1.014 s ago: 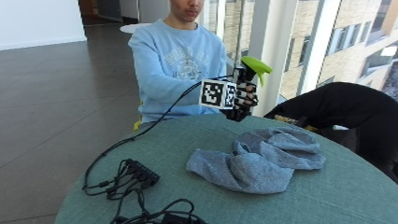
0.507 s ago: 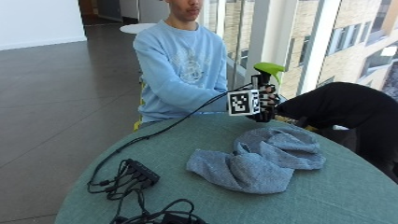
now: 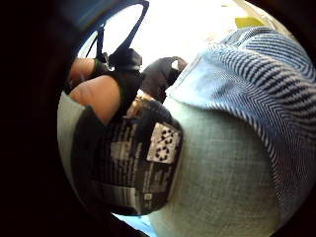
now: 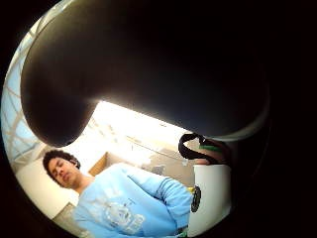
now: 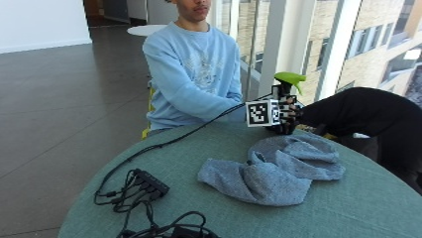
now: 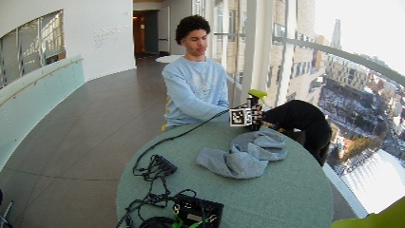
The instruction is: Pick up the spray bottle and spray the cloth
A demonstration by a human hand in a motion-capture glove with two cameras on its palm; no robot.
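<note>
Gloved hand (image 5: 286,115) clamped on spray bottle (image 5: 288,85) near table's far edge (image 5: 217,130), cloth (image 5: 277,167) just beside

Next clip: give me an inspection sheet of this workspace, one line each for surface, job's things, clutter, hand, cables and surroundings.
Surface: round table with a green cloth-like top.
Job's things: spray bottle, dark body with a green head, upright at the far edge of the table; grey cloth lies crumpled mid-table, nearer the camera than the bottle.
Clutter: black garment draped behind the table's far side.
Hand: gloved right hand grips the bottle's body; whether the base is off the table cannot be told.
Cables: black cable runs from the hand across the table to a small black box; more coiled leads at the near edge.
Surroundings: tall windows, grey tiled floor.
</note>
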